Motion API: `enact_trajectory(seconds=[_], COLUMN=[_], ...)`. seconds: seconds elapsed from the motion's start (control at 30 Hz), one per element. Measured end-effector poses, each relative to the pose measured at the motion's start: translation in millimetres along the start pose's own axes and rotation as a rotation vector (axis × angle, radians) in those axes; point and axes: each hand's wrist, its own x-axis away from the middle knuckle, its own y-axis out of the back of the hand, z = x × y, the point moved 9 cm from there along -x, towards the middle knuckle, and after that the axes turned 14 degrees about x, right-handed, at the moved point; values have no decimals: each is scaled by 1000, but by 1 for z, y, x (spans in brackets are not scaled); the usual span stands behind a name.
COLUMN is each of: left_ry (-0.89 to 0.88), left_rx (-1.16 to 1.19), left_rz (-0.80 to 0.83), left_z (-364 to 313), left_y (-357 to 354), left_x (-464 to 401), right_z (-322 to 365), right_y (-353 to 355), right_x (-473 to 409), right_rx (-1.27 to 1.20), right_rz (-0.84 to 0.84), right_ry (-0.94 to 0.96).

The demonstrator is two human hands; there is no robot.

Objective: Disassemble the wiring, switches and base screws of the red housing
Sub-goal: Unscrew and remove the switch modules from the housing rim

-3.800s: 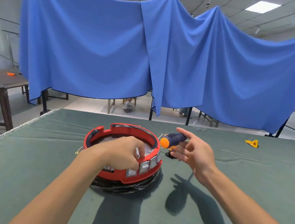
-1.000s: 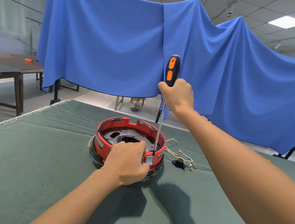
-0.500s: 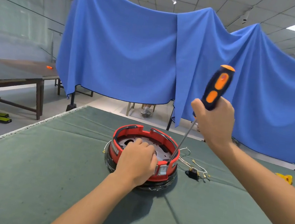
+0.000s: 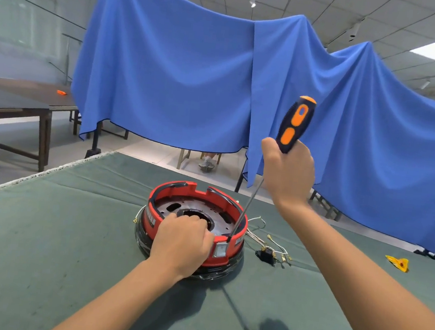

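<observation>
A round red housing (image 4: 180,191) on a black base sits mid-table, with a dark metal plate inside. My left hand (image 4: 182,240) grips its near rim, fingers curled over the wall. A white rocker switch (image 4: 220,250) shows in the wall right beside that hand. My right hand (image 4: 288,173) holds the navy-and-orange screwdriver (image 4: 295,123) by its handle, tilted. Its long shaft runs down-left, and the tip rests at the rim just above the switch. Loose white wires with a black switch (image 4: 266,254) lie on the cloth right of the housing.
The table is covered in green cloth (image 4: 47,229), with its left edge running diagonally at the far left. A small yellow piece (image 4: 398,262) lies at the far right. A blue curtain (image 4: 193,70) hangs behind, a person's shoes show under it, and a wooden table (image 4: 19,105) stands far left.
My right hand took up the screwdriver, stood it upright in the housing, then tilted its handle to the right. The left hand stays on the near rim. The view has come a little closer.
</observation>
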Motion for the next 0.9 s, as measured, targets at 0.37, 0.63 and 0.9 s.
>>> enact_trajectory(seconds=[0.37, 0.63, 0.9], left_ry=[-64, -77, -49], left_rx=[-4, 17, -14], left_rz=[-40, -32, -21], left_z=[-6, -6, -3], left_y=[3, 2, 2], left_x=[2, 1, 2], right_z=[-30, -32, -27], right_y=[-86, -107, -6], right_x=[-38, -34, -10], right_rx=[226, 214, -84], right_rz=[175, 251, -68], right_ry=[-126, -142, -93])
